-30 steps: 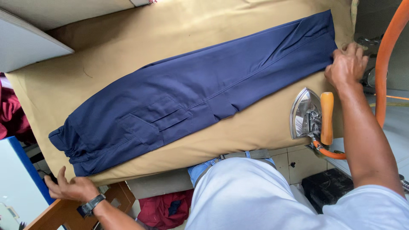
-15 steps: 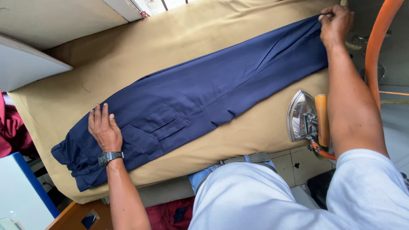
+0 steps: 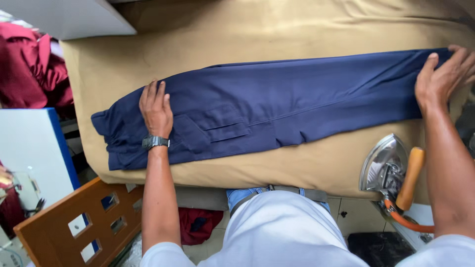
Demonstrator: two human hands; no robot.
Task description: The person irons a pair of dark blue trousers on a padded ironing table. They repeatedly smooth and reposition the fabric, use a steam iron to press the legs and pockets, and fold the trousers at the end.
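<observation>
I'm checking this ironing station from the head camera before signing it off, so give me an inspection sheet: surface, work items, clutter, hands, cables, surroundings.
Surface: tan padded board, a few soft creases, no stains seen.
Work items: navy trousers laid flat lengthwise, pocket flap up; iron with wooden handle tipped on its side at the board's near right edge.
Clutter: nothing seen on the board besides these.
Hands: left hand flat on the trousers near the waist end, watch on wrist; right hand flat, fingers spread, on the leg end.
Cables: orange hose runs from the iron's rear.
Surroundings: red garments at left, wooden frame, tiled floor.
</observation>
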